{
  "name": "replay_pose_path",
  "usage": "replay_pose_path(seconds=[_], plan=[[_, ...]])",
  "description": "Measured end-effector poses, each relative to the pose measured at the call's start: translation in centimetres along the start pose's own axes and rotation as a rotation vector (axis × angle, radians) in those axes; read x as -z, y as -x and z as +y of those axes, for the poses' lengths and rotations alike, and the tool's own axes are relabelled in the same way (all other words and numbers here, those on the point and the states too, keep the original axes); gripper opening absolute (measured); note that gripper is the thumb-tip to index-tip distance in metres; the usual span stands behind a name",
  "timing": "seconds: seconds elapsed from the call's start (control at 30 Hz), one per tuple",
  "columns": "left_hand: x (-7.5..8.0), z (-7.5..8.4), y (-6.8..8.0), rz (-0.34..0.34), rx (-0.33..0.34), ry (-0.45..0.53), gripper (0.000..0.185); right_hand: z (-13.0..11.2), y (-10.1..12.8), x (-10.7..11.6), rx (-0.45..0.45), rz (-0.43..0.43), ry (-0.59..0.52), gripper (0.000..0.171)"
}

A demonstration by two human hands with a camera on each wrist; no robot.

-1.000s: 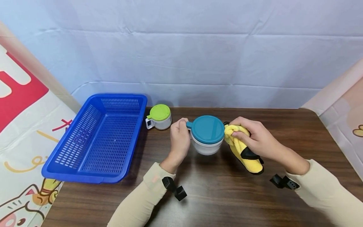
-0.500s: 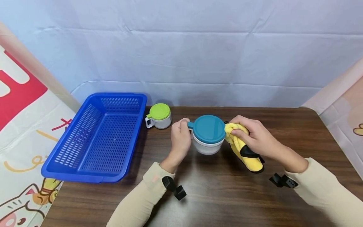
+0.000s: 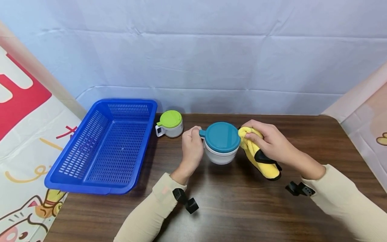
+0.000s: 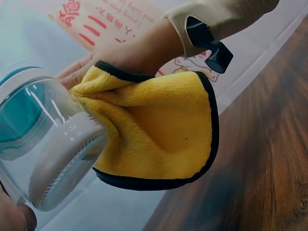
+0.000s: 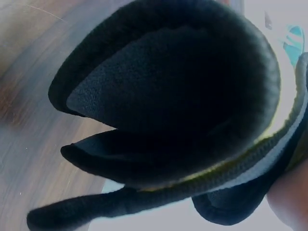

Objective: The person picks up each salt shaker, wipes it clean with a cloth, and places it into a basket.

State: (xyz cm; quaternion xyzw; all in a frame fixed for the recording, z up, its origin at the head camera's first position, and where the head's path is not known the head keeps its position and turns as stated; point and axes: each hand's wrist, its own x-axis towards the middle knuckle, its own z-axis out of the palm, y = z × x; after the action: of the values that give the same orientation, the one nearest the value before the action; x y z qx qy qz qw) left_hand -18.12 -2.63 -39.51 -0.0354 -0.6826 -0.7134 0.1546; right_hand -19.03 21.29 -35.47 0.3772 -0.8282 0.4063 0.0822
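Observation:
My left hand point(image 3: 191, 148) grips the handle of a glass jar point(image 3: 221, 158) with a teal lid point(image 3: 222, 137). In the left wrist view the clear jar point(image 4: 62, 149) shows its ribbed base, held off the table. A yellow cloth with black edging point(image 3: 266, 169) is bunched in my right hand point(image 3: 272, 141), pinched between thumb and fingers and touching the jar's right side. Its loose part point(image 4: 163, 130) hangs down beside the jar. Folds of the dark-edged cloth point(image 5: 163, 86) fill most of the right wrist view, hiding the fingertips.
To the left, a blue perforated basket point(image 3: 139, 178) stands on the brown wooden table point(image 3: 235, 208). Close to its right side is a smaller jar with a green lid point(image 3: 170, 121) and a white handle. A pale fabric backdrop point(image 3: 211, 67) rises behind the table.
My right hand has shifted slightly up and left with the cloth, whose hanging end has risen a little. The left hand and jar stay nearly still.

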Motion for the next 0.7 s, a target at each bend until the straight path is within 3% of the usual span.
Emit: replay_pose_path(seconds=[0.37, 0.7], plan=[[-0.4, -0.1, 0.1, 0.005, -0.002, -0.022, 0.043, 0.7, -0.9, 0.1, -0.042, -0.019, 0.022, 0.019], [-0.6, 0.0, 0.0, 0.008, -0.018, -0.025, 0.044, 1.5, -2.3, 0.8, -0.080, -0.141, -0.118, 0.021]])
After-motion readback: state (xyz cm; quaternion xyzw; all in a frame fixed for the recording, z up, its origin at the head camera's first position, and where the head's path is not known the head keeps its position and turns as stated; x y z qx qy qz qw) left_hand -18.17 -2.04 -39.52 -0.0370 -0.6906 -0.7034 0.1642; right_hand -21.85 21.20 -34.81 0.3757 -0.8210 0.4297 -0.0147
